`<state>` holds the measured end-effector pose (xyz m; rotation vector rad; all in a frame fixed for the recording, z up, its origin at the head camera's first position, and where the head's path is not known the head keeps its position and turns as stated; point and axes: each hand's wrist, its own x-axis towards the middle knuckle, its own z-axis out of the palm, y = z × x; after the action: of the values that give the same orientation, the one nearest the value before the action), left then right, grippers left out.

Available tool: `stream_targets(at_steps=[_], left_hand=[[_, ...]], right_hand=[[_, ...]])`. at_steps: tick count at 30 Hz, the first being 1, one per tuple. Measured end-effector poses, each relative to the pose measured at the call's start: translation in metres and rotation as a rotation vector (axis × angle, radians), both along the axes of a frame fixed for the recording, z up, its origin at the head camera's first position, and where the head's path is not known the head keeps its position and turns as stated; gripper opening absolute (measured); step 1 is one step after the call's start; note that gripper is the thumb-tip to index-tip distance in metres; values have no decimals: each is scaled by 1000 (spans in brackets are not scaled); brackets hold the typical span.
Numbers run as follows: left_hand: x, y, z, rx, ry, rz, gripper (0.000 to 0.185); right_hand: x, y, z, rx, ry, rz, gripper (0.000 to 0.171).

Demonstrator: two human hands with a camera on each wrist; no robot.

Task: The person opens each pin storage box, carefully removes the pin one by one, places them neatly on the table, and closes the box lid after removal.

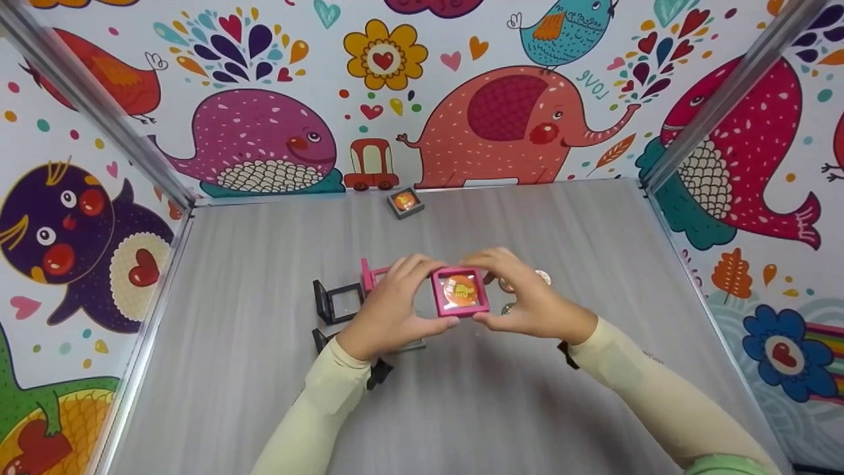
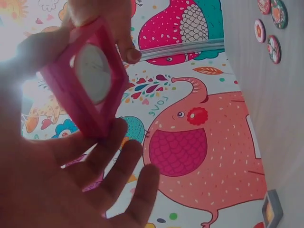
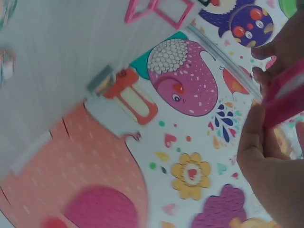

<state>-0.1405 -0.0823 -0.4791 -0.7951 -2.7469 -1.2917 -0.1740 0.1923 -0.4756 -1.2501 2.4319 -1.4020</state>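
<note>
Head view: square pink frame (image 1: 461, 291)

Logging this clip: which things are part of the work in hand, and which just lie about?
In hand:
pink case with an orange badge inside
left hand
right hand

Lying about:
open pink case
black case
grey case by the wall
loose badges

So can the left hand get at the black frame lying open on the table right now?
Probably not right away: the left hand and right hand both grip the pink frame. The black frame lies close beside it, unobstructed.
</note>
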Motion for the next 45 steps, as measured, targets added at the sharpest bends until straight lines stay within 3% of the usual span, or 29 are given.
stream_targets(at_steps=[4,7,11,15,20,24,28,32,35,45], left_hand=[[-1,2,2,60,-27,13,75],[-2,3,0,107,-33,15,74],[-3,6,-3,151,-43,-3,73],[-5,10,-4,165,-61,-32,73],[-4,18,1,113,-25,-53,76],[-4,28,5,25,98,-57,79],[-5,33,7,-21,166,-52,75],[-5,34,8,-34,166,-63,73],[-4,35,8,-42,162,-71,73],[0,37,11,-12,150,-107,73]], right_hand=[[7,-1,-17,-361,-389,-84,57],[13,-6,-31,-634,-727,-69,43],[23,-15,-45,-853,-1057,74,41],[34,-26,-54,-1032,-1207,239,48],[43,-40,-62,-1192,-1231,344,47],[49,-49,-66,-1216,-1208,283,45],[53,-52,-67,-1237,-1217,253,59],[51,-50,-68,-1251,-1211,300,67],[49,-49,-69,-1240,-1202,311,63],[45,-51,-69,-1226,-1141,246,61]])
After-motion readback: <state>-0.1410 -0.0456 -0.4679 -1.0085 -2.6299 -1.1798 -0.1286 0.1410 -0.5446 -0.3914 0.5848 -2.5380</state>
